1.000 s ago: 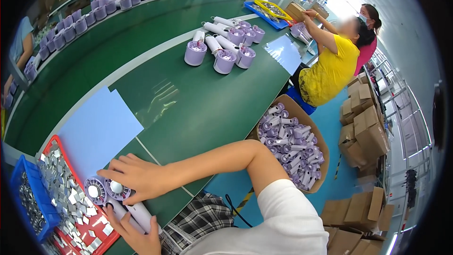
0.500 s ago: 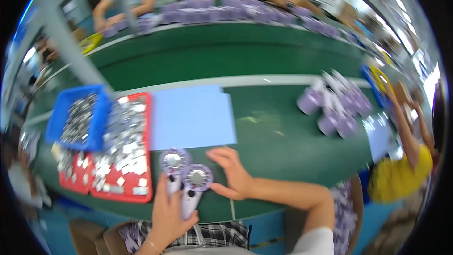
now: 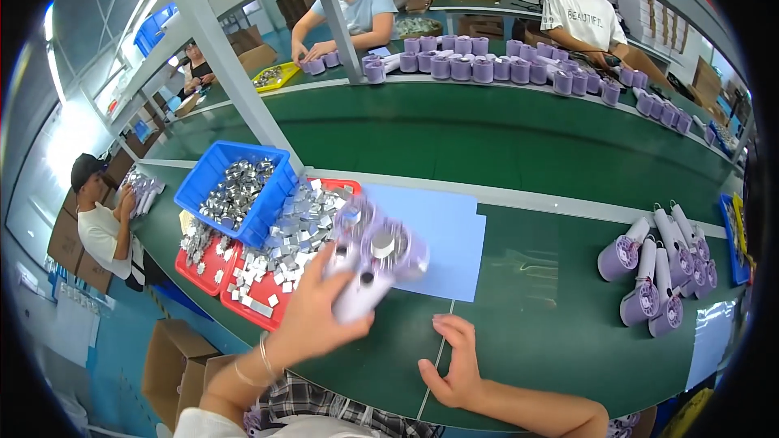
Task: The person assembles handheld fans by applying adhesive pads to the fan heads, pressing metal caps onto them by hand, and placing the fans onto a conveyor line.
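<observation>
My left hand (image 3: 320, 308) is closed around the pale handles of two purple round-headed handheld devices (image 3: 391, 250), tilted up from the table and blurred by motion. A silver disc shows in the middle of the nearer one's head. The heads hang over the left part of a light-blue sheet (image 3: 454, 231). My right hand (image 3: 460, 365) rests at the table's near side, thumb and fingers apart, holding nothing. Close to the left hand is a red tray (image 3: 264, 288) with small silver metal pieces; a blue bin (image 3: 280, 203) of curved metal parts sits over its far left portion.
Several similar purple devices (image 3: 649, 300) lie in a group on the green table (image 3: 527, 349) at right. A grey metal post (image 3: 235, 73) rises behind the bin. Across the green surface, two people work by a long row of purple devices (image 3: 462, 69). Another person sits at far left.
The view has swung left and up. My left hand has lifted and tilted the two devices; my right hand has drawn away from their heads, down toward the near edge.
</observation>
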The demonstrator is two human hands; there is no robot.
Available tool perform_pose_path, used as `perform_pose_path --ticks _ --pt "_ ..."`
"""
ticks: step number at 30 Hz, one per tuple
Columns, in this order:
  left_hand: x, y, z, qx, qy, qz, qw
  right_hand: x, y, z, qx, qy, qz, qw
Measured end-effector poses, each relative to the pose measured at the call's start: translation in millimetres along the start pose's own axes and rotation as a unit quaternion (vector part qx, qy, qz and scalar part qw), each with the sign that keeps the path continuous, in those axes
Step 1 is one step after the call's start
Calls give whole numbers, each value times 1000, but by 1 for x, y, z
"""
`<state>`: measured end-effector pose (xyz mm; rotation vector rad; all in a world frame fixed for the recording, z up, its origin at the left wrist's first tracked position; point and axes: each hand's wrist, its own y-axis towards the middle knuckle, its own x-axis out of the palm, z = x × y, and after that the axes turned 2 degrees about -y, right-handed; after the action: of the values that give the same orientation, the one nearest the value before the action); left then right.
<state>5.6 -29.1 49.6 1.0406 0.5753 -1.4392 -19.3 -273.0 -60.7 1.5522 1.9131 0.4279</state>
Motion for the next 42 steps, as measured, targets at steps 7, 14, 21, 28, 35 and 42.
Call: perform_pose_path --ticks 7,14,21,28,35,42 --pt "26 200 -49 -2 -6 56 998 5 -4 3 -19 -23 -21 999" --pt "59 351 -107 -207 47 74 974 12 3 -6 -23 -35 -46 998" --pt "106 392 -100 -217 133 112 961 12 11 2 18 -36 -75 996" --pt "152 396 -103 -235 137 96 958 6 -1 10 73 5 -77 994" --pt "136 382 -126 -215 174 83 958 -12 -8 23 157 103 -312 931" --pt "109 363 -118 80 391 112 910 8 0 10 82 113 -192 971"
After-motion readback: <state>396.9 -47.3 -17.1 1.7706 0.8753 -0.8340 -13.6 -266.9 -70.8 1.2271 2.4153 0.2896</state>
